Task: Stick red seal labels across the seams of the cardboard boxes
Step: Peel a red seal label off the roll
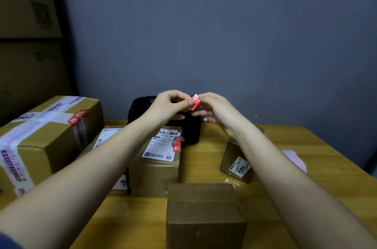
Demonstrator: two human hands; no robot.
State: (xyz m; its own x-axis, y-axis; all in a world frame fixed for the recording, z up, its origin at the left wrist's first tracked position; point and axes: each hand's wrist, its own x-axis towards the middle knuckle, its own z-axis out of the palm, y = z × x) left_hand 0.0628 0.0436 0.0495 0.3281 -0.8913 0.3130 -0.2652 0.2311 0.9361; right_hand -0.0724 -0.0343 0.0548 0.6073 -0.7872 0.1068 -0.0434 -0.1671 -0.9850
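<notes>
Both hands are raised above the back of the table, pinching one red seal label with a white backing between them. My left hand grips its left edge with thumb and forefinger; my right hand holds its right side. A plain small cardboard box stands nearest me with a taped seam and no red label. The middle box carries a white shipping label and a red seal. The large taped box at left bears red seals.
A black label printer sits behind the middle box, under my hands. A small tilted box lies at right, with pink paper beyond it. The wooden table meets a grey wall; stacked cartons stand at far left.
</notes>
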